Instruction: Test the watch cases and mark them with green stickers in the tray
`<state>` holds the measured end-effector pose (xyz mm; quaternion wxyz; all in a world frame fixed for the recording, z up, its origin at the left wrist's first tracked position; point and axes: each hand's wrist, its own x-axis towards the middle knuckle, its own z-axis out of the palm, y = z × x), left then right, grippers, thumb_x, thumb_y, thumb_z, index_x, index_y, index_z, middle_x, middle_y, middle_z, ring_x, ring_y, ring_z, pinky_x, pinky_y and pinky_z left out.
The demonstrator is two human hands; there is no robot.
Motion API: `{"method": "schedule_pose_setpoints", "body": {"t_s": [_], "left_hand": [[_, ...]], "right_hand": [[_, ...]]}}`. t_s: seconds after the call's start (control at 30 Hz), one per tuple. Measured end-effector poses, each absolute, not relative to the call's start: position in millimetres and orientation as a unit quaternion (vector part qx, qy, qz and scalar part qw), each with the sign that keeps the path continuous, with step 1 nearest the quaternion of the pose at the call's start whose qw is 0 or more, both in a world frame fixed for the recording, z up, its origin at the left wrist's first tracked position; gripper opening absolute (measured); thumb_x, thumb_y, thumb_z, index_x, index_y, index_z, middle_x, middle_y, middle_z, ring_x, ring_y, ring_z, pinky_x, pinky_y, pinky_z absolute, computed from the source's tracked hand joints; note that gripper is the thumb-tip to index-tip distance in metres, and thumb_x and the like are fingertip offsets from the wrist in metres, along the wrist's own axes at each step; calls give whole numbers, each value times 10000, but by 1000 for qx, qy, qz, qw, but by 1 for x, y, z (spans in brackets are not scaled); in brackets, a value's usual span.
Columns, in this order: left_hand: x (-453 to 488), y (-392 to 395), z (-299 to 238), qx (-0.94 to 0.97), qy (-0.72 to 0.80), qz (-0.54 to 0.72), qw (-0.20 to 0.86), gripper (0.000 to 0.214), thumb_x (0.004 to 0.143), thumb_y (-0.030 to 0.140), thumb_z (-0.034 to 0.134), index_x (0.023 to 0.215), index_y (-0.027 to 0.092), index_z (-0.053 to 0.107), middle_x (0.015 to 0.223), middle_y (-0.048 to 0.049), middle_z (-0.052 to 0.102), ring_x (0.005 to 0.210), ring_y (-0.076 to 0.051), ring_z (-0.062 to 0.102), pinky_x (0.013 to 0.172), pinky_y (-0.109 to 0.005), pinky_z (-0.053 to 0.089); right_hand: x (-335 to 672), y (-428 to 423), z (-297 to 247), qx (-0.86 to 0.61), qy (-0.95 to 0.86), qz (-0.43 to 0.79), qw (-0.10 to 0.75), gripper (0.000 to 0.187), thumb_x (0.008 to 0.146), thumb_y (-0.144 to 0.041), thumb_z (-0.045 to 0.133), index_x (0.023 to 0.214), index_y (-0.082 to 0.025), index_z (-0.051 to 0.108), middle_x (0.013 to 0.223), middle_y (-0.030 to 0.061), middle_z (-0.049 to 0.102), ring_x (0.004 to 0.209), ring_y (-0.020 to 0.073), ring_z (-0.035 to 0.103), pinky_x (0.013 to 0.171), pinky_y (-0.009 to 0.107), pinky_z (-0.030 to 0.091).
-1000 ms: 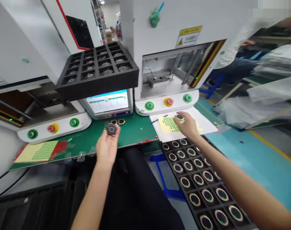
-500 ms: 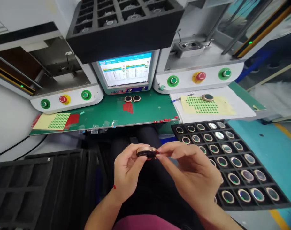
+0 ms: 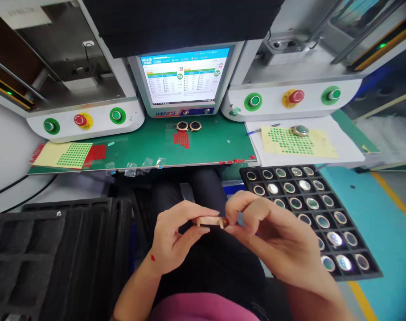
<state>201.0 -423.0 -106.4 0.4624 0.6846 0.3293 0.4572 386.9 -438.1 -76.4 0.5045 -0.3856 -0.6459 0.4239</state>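
Note:
Above my lap I hold a gold-rimmed watch case (image 3: 210, 221), edge-on, with its lugs toward me. My left hand (image 3: 176, 234) is closed on its left end, fingers above and thumb below. The thumb and forefinger of my right hand (image 3: 269, 236) pinch the right end, where a small reddish spot shows between them. A black compartment tray (image 3: 309, 244) of similar round watch cases lies to the right, partly behind my right hand. Two more watch cases (image 3: 195, 126) sit on the green bench, and another (image 3: 300, 130) rests on a yellow sticker sheet.
The green bench (image 3: 139, 145) holds a sheet of green dots (image 3: 74, 154), red stickers (image 3: 182, 139) and bits of clear film (image 3: 130, 169). Behind it are a monitor (image 3: 182, 82) and two machines with buttons (image 3: 296, 96). Black trays (image 3: 18, 249) are stacked at left.
The watch case has turned in my fingers, from its dark face partly showing to a lug side facing me. My head view has tilted down and shifted slightly.

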Motion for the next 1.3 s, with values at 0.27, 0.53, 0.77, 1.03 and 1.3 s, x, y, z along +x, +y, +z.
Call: {"method": "schedule_pose_setpoints", "body": {"t_s": [0.27,0.53,0.77,1.03,1.3], "left_hand": [[205,-417,-112,688,324,470,448,204,897,190,607,1082,216,688,880,-39,726,740,-138,652,653,-222,501],[209,-412,-111,702,337,468,418,186,891,193,612,1058,190,693,872,-50,733,723,-137,670,634,-208,520],[228,-417,-108,744,302,480,354,296,886,83,575,1166,157,635,1009,-60,728,865,-131,687,739,-199,556],[274,-380,-96,735,379,504,250,288,874,58,588,1132,174,639,998,-12,722,909,-94,679,847,-171,531],[427,-252,-163,924,235,303,7,217,934,100,485,1007,111,688,909,-100,762,869,-216,722,717,-308,571]], "right_hand": [[381,-439,-90,-393,-612,349,591,357,752,61,662,966,-223,635,853,6,691,823,138,667,724,270,563],[387,-441,-94,-409,-620,305,596,332,725,85,677,910,-189,650,807,5,693,751,132,671,665,270,564],[402,-444,-85,-426,-693,158,560,291,763,76,591,911,-173,581,844,32,698,847,147,690,778,299,591],[470,-454,-110,-552,-669,-36,496,149,838,-94,601,841,-243,606,787,-12,688,738,144,693,608,266,596],[641,-288,-179,-778,-447,-44,440,404,729,-302,657,1089,-207,500,1055,98,659,909,250,658,811,451,537]]}}
